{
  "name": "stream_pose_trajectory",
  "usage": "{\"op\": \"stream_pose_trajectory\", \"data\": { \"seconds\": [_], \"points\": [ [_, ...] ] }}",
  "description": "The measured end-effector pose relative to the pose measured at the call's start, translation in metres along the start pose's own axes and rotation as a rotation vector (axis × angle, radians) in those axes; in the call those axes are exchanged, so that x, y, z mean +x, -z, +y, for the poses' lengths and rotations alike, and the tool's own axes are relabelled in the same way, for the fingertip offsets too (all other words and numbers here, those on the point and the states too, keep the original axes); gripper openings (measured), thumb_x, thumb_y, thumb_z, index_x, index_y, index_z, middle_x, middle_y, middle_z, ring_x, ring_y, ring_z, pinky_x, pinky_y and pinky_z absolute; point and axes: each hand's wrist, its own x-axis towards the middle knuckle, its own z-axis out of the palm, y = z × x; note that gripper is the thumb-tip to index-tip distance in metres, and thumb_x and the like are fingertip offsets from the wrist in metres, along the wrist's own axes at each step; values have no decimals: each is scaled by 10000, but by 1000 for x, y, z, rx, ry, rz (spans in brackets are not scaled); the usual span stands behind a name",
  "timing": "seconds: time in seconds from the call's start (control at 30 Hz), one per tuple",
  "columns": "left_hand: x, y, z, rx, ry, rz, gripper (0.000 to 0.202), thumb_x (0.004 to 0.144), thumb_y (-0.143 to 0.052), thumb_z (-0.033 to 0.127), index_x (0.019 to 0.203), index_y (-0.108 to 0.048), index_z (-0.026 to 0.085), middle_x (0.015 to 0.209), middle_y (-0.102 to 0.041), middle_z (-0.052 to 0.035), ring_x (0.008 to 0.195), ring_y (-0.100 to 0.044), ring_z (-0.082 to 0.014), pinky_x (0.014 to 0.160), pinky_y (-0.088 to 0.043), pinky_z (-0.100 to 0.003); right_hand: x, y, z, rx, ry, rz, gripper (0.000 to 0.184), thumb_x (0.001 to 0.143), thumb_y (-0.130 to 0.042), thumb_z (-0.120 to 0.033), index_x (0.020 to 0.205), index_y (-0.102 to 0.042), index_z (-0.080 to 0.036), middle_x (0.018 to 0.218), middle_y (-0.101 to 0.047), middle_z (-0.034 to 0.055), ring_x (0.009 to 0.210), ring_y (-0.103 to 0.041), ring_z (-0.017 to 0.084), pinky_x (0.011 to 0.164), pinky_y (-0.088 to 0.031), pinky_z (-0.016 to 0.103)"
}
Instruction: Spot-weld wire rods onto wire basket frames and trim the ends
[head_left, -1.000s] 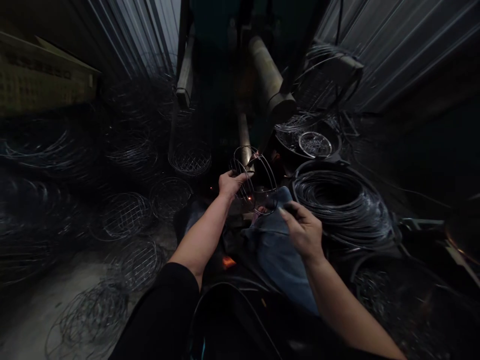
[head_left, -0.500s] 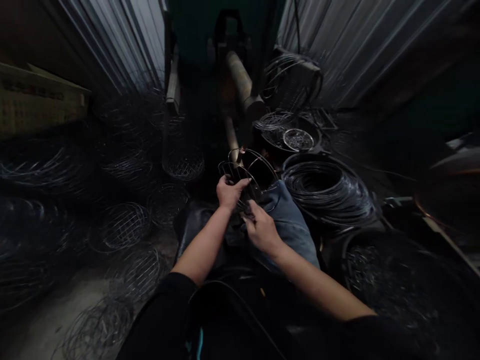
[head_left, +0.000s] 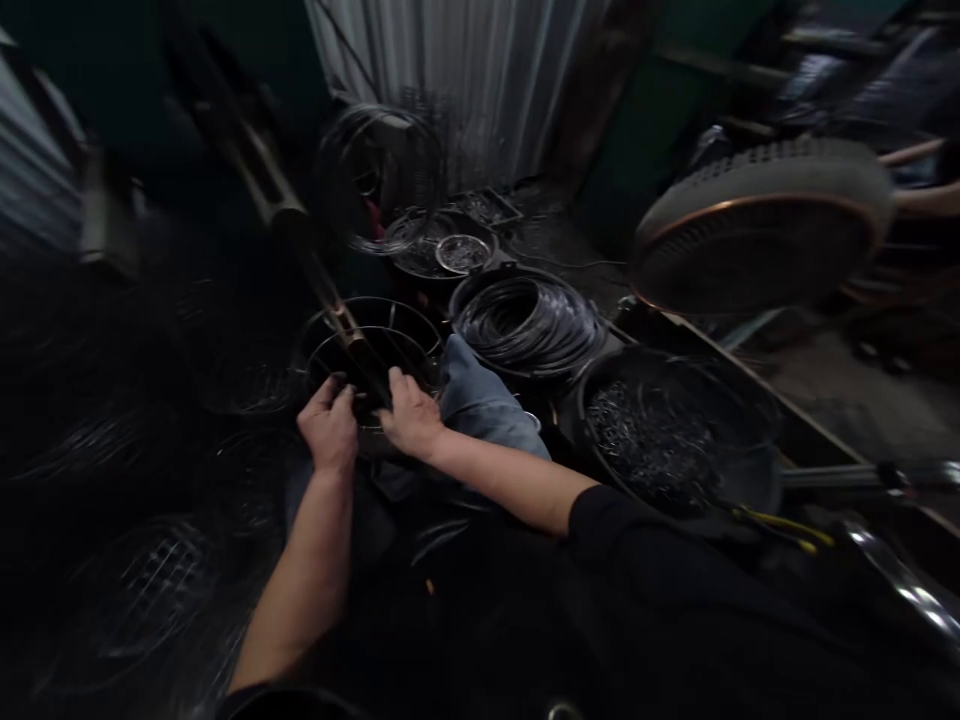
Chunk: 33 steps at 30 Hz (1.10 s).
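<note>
While my left fingers (head_left: 334, 398) are curling tightly over the lower edge of a round wire frame (head_left: 371, 340), my right fingertips (head_left: 395, 386) are pressing on the same frame just beside them, though I cannot tell whether they are closed on the wire or only resting there. My left hand (head_left: 328, 428) and right hand (head_left: 411, 414) are working close together, almost touching. A dark metal rod (head_left: 349, 345) is slanting down through the frame's rings, its tip disappearing between my hands. The frame is sitting just in front of me, above a fold of blue denim cloth (head_left: 480, 400) that is lying against my right wrist. Beyond the cloth, a coil of black wire (head_left: 525, 325) is sitting near the frame, and a black basin (head_left: 600, 470) heaped with short wire pieces is standing to my right. Farther ahead, a small wire ring (head_left: 463, 254) is lying in a dark pan (head_left: 409, 265) below a corrugated metal wall (head_left: 450, 80), while dim wire cages (head_left: 142, 590) are lying low on my left.
</note>
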Motion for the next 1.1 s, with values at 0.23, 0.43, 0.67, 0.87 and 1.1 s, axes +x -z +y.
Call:
{"op": "stream_pose_trajectory", "data": {
  "seconds": [0.23,0.43,0.67,0.87,1.1],
  "points": [
    [13,-9,-2,20,-60,48,165,672,-712,272,836,-705,258,781,-666,-12,712,-673,-176,742,-546,-373,6,5,5,-124,57,-24,618,853,-425,-213,1431,-293,-41,1226,-578,178,1018,-627,283,838,-545,410],
    [10,-5,-38,111,-81,-1,170,706,-703,300,847,-709,206,777,-696,-23,760,-685,-189,776,-549,-355,12,-12,26,-15,24,-129,611,850,-482,-259,1413,-338,-68,1280,-576,172,1057,-630,259,889,-528,377],
    [-25,-1,-2,244,-144,-60,287,756,-682,307,987,-731,142,945,-738,-75,885,-701,-218,885,-552,-373,-15,-14,35,42,-38,-128,772,873,-533,-315,1487,-203,19,1449,-420,263,1231,-547,290,1017,-456,381],
    [-87,-19,75,47,-469,-625,737,815,-664,162,1477,-355,258,1395,-541,-107,1216,-581,-248,999,-519,-367,-48,99,52,-105,-120,326,745,867,-514,-538,1429,-365,-73,1169,-669,161,1030,-662,271,872,-521,356],
    [-90,-7,74,134,-747,-1020,540,816,-615,56,1310,-580,269,1115,-719,-45,1005,-694,-178,865,-578,-260,-123,201,150,-439,-712,369,700,834,-514,-549,1365,-453,-97,962,-695,223,873,-685,358,725,-484,438]
  ]
}}
